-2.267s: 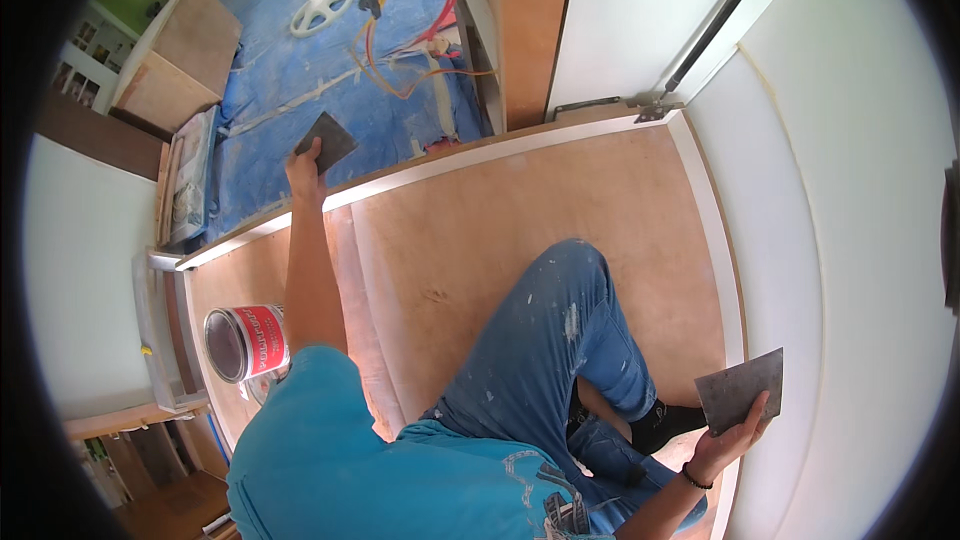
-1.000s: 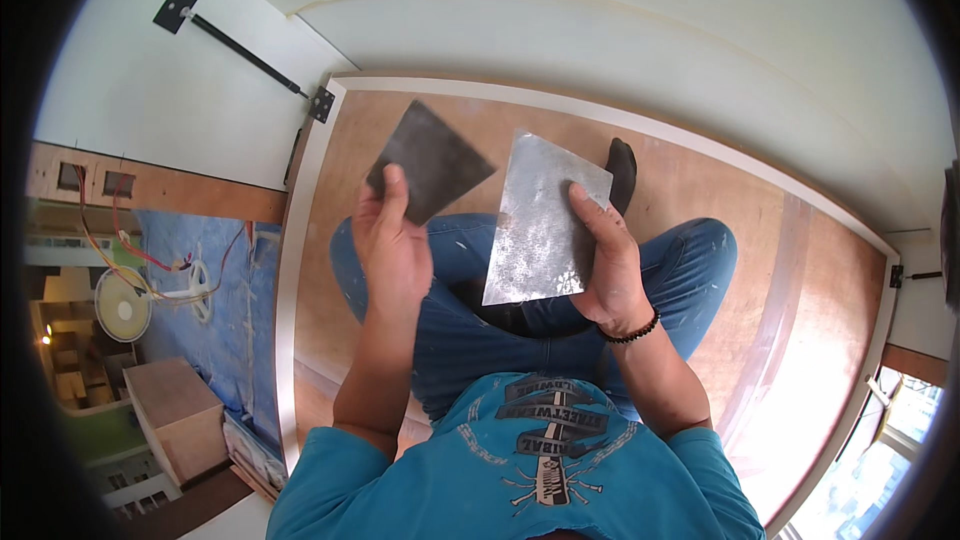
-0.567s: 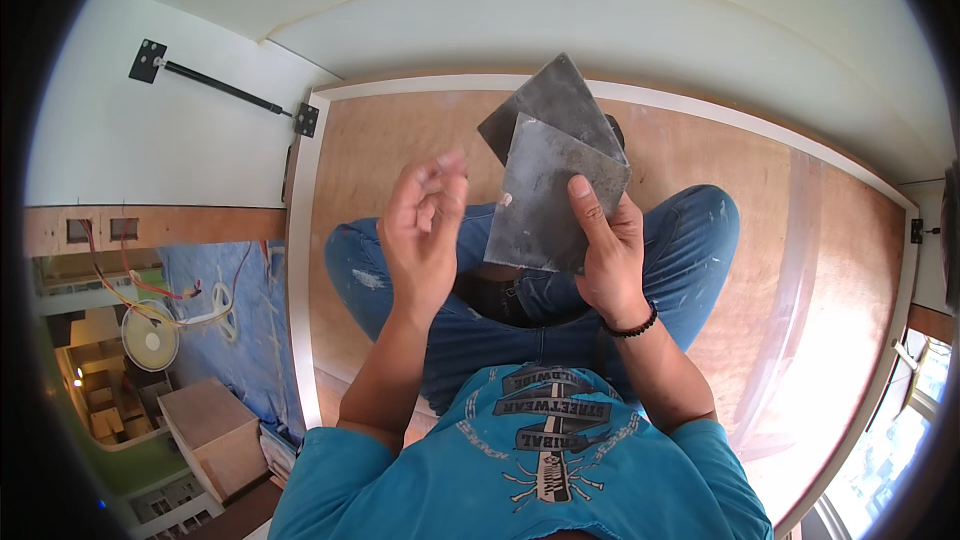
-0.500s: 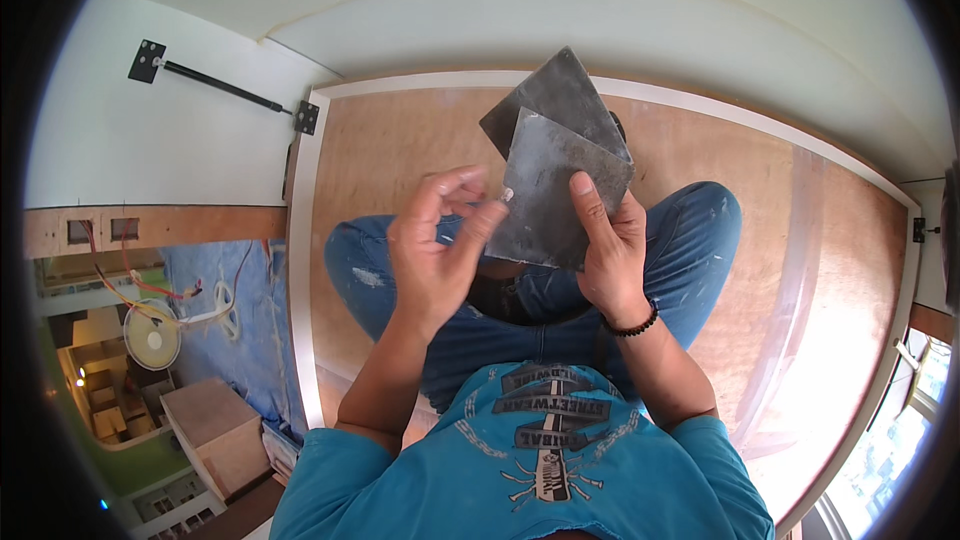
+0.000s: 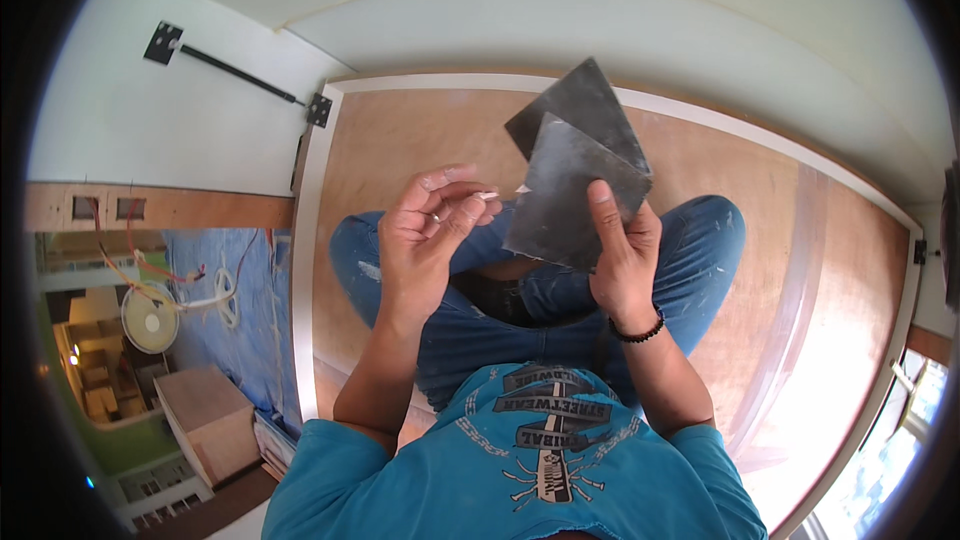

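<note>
My right hand (image 5: pixel 626 265) grips two thin, dark grey square plates by their lower right edge, thumb on top. The front plate (image 5: pixel 568 195), smudged with pale dust, overlaps the rear plate (image 5: pixel 588 100), which fans out beyond it. A speck of whitish material clings to the front plate's left edge. Just left of the plates, my left hand (image 5: pixel 415 240) pinches a small whitish bit (image 5: pixel 487 195) between thumb and fingertips, apart from the plates.
I sit cross-legged on a plywood panel (image 5: pixel 400 130) with a raised white rim (image 5: pixel 440 83). A black gas strut (image 5: pixel 240 73) joins the pale side panel at left. Beyond the left edge, loose wires (image 5: pixel 180 275) hang near a round white fixture (image 5: pixel 150 320) and a wooden box (image 5: pixel 205 420).
My left hand has drawn slightly left, away from the plate edge, and the whitish bit shows between its fingertips. The plates have shifted a little right and down with my right hand.
</note>
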Demonstrator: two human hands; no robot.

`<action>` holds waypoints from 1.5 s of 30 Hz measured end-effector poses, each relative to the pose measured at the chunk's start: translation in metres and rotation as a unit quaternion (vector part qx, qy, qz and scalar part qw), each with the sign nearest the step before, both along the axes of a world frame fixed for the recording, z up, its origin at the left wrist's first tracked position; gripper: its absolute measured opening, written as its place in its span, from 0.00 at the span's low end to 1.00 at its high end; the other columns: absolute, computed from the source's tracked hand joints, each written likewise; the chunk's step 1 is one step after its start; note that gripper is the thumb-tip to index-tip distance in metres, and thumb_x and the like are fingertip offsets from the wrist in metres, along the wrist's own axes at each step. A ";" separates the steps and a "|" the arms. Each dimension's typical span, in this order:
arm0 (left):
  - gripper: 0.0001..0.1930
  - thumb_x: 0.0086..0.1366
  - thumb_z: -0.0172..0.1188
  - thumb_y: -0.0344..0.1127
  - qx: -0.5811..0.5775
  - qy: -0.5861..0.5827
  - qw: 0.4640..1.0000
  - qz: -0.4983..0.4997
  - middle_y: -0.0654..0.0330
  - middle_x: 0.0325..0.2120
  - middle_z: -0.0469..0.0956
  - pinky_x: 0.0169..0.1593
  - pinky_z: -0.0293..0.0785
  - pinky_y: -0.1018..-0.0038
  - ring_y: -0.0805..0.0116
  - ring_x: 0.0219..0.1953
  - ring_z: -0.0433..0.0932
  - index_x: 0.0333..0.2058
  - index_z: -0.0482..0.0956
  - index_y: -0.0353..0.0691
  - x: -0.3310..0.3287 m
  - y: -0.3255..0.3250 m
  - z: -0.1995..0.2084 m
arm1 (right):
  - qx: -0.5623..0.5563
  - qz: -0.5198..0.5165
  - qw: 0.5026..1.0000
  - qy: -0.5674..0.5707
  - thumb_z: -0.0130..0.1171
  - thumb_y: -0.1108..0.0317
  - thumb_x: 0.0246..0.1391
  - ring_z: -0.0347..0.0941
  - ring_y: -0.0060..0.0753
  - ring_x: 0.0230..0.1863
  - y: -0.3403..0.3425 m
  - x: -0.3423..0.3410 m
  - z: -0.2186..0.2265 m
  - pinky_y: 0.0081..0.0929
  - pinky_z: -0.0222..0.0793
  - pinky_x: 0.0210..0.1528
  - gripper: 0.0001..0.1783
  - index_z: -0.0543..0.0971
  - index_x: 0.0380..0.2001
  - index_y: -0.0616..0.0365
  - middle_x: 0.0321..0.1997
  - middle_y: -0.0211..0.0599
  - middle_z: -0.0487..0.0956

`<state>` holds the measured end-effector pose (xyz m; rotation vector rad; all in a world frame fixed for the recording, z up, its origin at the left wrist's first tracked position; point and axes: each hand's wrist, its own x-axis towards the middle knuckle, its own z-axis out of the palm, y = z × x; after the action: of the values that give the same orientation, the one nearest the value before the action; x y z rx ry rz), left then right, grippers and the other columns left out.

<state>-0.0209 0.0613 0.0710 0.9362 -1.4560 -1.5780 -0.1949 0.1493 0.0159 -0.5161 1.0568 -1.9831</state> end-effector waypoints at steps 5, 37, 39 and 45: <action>0.18 0.70 0.64 0.22 -0.037 0.018 0.995 0.089 0.50 0.45 0.85 0.55 0.81 0.71 0.62 0.50 0.85 0.57 0.77 0.31 0.047 -0.007 0.021 | 0.036 0.011 0.999 -0.001 0.58 0.66 0.73 0.82 0.24 0.48 -0.007 -0.004 -0.021 0.25 0.78 0.51 0.15 0.80 0.57 0.61 0.53 0.34 0.85; 0.13 0.67 0.66 0.33 -0.021 -0.406 0.828 0.386 0.52 0.40 0.84 0.47 0.80 0.65 0.53 0.42 0.84 0.48 0.86 0.37 0.334 0.052 -0.244 | 0.165 0.034 0.980 0.107 0.60 0.55 0.70 0.72 0.45 0.66 -0.049 -0.012 -0.022 0.41 0.69 0.69 0.34 0.68 0.67 0.72 0.66 0.50 0.74; 0.11 0.67 0.66 0.32 -0.085 -0.464 0.801 0.368 0.51 0.39 0.83 0.49 0.79 0.62 0.50 0.42 0.83 0.46 0.86 0.37 0.333 0.045 -0.259 | 0.184 0.018 0.978 0.101 0.60 0.55 0.70 0.72 0.46 0.66 -0.050 -0.005 -0.015 0.41 0.69 0.69 0.34 0.68 0.67 0.72 0.67 0.50 0.74; 0.09 0.64 0.65 0.30 -0.072 -0.472 0.801 0.361 0.48 0.40 0.83 0.52 0.77 0.58 0.44 0.46 0.80 0.42 0.86 0.36 0.336 0.031 -0.282 | 0.176 0.025 0.971 0.162 0.60 0.55 0.70 0.72 0.45 0.67 -0.039 -0.016 -0.026 0.41 0.71 0.68 0.34 0.69 0.67 0.72 0.67 0.51 0.74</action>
<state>0.3147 0.0921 -0.2107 2.0431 -1.4783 -0.3771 -0.2113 0.1100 -0.0105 -0.6748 1.5450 -1.6481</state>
